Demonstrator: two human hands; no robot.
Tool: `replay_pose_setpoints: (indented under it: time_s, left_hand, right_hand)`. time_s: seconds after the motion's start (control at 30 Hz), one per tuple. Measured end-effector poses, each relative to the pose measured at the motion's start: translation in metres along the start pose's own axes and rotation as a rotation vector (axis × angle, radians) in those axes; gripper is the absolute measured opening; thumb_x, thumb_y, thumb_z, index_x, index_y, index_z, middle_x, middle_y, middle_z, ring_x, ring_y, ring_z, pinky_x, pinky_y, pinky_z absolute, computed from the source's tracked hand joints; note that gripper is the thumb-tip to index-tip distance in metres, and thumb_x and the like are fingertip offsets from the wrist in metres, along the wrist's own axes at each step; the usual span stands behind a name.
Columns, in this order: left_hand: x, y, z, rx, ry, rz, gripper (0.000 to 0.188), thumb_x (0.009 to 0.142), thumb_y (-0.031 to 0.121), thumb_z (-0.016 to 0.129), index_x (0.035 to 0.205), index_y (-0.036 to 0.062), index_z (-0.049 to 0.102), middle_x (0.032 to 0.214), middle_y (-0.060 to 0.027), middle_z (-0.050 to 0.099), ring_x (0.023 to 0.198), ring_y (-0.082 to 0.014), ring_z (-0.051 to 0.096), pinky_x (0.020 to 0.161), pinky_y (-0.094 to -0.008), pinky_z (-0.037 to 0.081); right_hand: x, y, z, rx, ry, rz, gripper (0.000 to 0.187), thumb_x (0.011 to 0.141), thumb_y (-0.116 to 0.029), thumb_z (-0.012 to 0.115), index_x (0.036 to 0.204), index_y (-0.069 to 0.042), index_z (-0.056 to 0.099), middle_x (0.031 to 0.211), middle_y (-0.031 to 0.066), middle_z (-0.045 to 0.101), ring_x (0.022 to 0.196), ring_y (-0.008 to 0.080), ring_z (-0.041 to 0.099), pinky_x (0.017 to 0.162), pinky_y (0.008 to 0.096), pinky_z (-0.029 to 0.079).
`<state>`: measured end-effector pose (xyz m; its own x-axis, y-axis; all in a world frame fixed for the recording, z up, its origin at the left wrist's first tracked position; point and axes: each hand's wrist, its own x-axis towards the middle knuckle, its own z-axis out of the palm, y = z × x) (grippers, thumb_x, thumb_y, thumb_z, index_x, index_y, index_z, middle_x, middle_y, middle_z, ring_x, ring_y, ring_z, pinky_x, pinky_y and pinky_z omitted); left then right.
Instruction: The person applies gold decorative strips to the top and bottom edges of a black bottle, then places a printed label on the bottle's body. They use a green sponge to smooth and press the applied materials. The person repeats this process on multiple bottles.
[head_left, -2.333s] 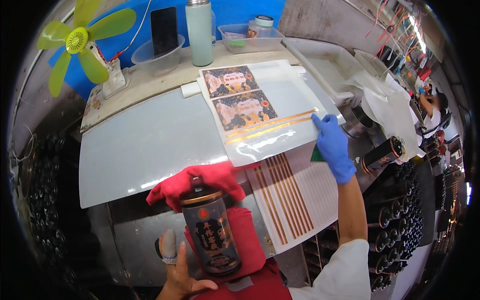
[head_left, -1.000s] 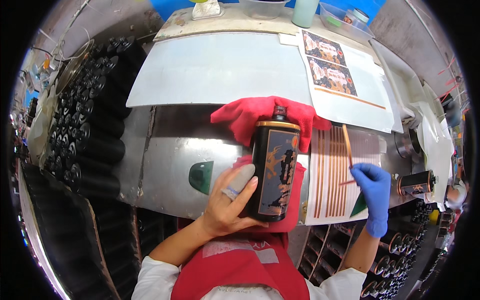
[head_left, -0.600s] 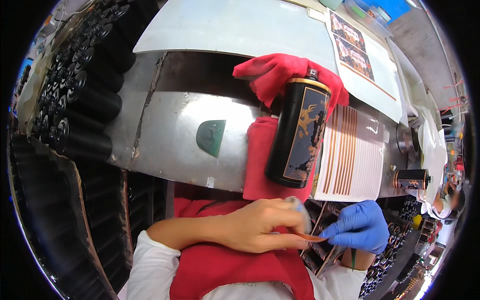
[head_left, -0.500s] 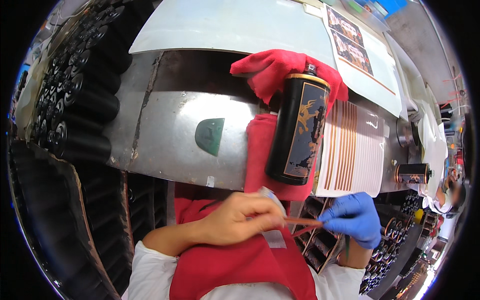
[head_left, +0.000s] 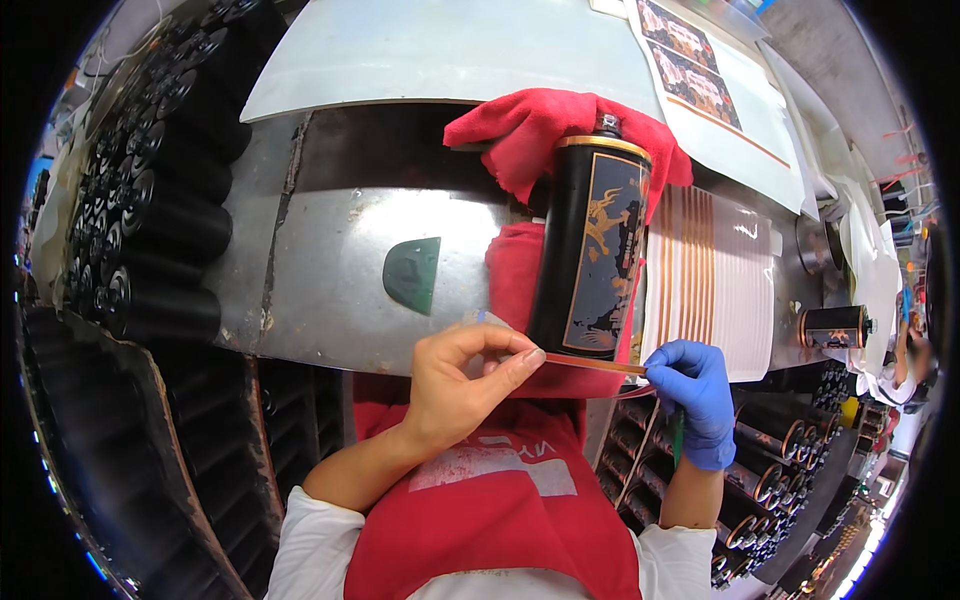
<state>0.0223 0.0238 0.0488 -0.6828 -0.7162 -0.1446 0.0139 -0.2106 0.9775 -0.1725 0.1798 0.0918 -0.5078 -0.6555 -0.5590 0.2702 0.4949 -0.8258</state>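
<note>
A thin copper-coloured strip (head_left: pixel 600 365) stretches nearly straight between my hands, at the lower end of a black bottle (head_left: pixel 565 240). Whether it touches the bottle I cannot tell. My bare left hand (head_left: pixel 465 375) pinches the strip's left end between thumb and fingers. In a blue glove, my right hand (head_left: pixel 697 400) pinches the other end; a narrow green piece (head_left: pixel 679 436) shows below those fingers. The bottle has a gold ring near its neck and a dark panel with gold pictures. It lies on a folded red cloth (head_left: pixel 512 275), its neck pointing away from me.
A green scraper (head_left: pixel 412 275) lies on the metal table (head_left: pixel 330 250). Right of the bottle is a white sheet of copper strips (head_left: pixel 690 280). Black bottles (head_left: pixel 175 215) are stacked at left. A smaller-looking decorated bottle (head_left: pixel 832 327) lies at right, above racks of bottles (head_left: pixel 770 470).
Both hands have moved up and away from my apron to the bottle's lower end. The strip, doubled over before, is now drawn out straight between them.
</note>
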Motion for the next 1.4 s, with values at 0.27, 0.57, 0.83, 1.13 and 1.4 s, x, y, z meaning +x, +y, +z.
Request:
replay_pose_setpoints:
  time_s: [0.27, 0.57, 0.83, 1.13, 1.4]
  left_hand:
    - [0.004, -0.007, 0.000, 0.030, -0.050, -0.037, 0.006, 0.078, -0.002, 0.067, 0.083, -0.0024, 0.064, 0.079, -0.0037, 0.062, 0.069, -0.0047, 0.051, 0.062, -0.0180, 0.039]
    - [0.007, -0.010, -0.002, -0.048, -0.077, -0.052, 0.007, 0.078, -0.001, 0.068, 0.083, -0.0007, 0.062, 0.080, -0.0018, 0.060, 0.067, -0.0035, 0.048, 0.059, -0.0173, 0.037]
    - [0.012, -0.006, 0.000, -0.250, -0.036, -0.124, 0.019, 0.076, 0.006, 0.074, 0.084, 0.0030, 0.057, 0.073, 0.0060, 0.051, 0.058, 0.0018, 0.038, 0.050, -0.0147, 0.029]
    - [0.029, -0.006, -0.010, -0.042, -0.190, -0.298, 0.027, 0.068, 0.001, 0.078, 0.076, 0.0058, 0.053, 0.073, 0.0040, 0.051, 0.059, 0.0008, 0.043, 0.052, -0.0136, 0.032]
    - [0.039, -0.017, -0.016, -0.039, -0.169, -0.312, 0.029, 0.065, 0.003, 0.080, 0.080, 0.0043, 0.056, 0.076, 0.0017, 0.054, 0.061, -0.0028, 0.047, 0.054, -0.0165, 0.037]
  right_hand:
    - [0.008, 0.007, -0.004, 0.006, -0.020, 0.008, 0.008, 0.073, -0.007, 0.070, 0.078, -0.002, 0.066, 0.067, 0.0009, 0.062, 0.053, 0.0025, 0.052, 0.044, 0.0156, 0.036]
    - [0.012, 0.006, -0.003, 0.023, -0.029, 0.023, 0.008, 0.074, -0.007, 0.070, 0.078, -0.002, 0.066, 0.067, 0.0001, 0.062, 0.053, 0.0019, 0.051, 0.044, 0.0155, 0.035]
    - [0.016, 0.009, 0.000, 0.039, -0.045, 0.042, 0.008, 0.075, -0.008, 0.069, 0.079, -0.002, 0.066, 0.067, -0.0005, 0.061, 0.052, 0.0014, 0.049, 0.044, 0.0155, 0.033]
    - [0.025, 0.014, -0.003, -0.002, -0.077, 0.093, 0.012, 0.076, -0.010, 0.070, 0.083, -0.001, 0.067, 0.067, -0.0007, 0.061, 0.056, 0.0019, 0.050, 0.046, 0.0156, 0.035]
    - [0.032, 0.016, -0.011, 0.029, -0.133, 0.084, 0.015, 0.075, -0.012, 0.071, 0.085, 0.000, 0.068, 0.071, 0.0007, 0.063, 0.061, 0.0032, 0.054, 0.052, 0.0163, 0.040]
